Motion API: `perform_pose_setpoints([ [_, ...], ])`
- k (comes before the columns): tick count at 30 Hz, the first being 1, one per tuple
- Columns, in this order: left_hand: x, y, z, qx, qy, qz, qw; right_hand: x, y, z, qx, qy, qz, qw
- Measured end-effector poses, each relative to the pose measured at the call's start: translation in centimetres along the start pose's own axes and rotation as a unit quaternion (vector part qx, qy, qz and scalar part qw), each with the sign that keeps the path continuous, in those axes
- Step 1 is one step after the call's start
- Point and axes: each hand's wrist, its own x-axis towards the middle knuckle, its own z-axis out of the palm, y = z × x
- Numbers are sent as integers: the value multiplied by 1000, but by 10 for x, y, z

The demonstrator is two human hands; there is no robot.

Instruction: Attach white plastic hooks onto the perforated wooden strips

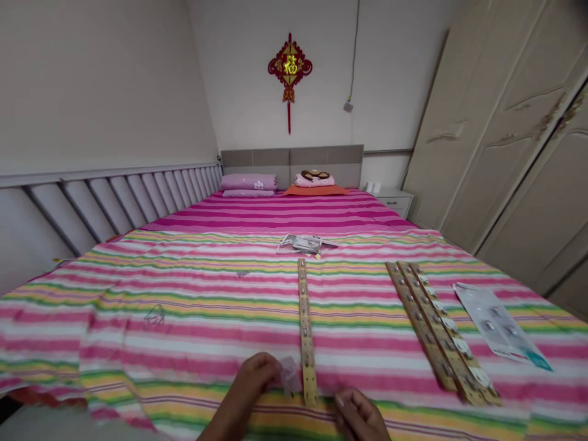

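Observation:
My left hand point(258, 378) pinches a small clear plastic bag point(290, 375) beside the near end of a narrow wooden strip point(306, 331). Shiny metal pieces run along the strip, which lies lengthwise in front of me on the striped bedspread; its near end shows bare wood with small holes. To the right of that end, my right hand point(361, 415) is low over the cloth with its fingers drawn together. Whatever it may hold is too small or hidden to make out.
More wooden strips point(425, 324) with metal pieces, some with white discs, lie to the right. Beyond them is a clear blister pack point(498, 324). Crumpled packaging point(303, 244) lies past the strip's far end, and a clear plastic scrap point(155, 315) to the left.

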Motion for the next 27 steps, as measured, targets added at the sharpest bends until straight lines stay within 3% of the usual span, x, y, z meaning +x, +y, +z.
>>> perform_pose_setpoints([
  [4,-15,-28,18,59,-36,-37,997,-16,-12,16,-15,-24,-15,999],
  [11,-31,-20,38,122,-68,-14,990,-14,-18,27,-46,-58,-17,997],
  [20,-24,-21,48,86,-16,-3,996,3,-26,35,-56,-41,9,998],
  [27,-9,-25,48,99,9,53,994,27,-19,34,-75,-17,-2,997],
])
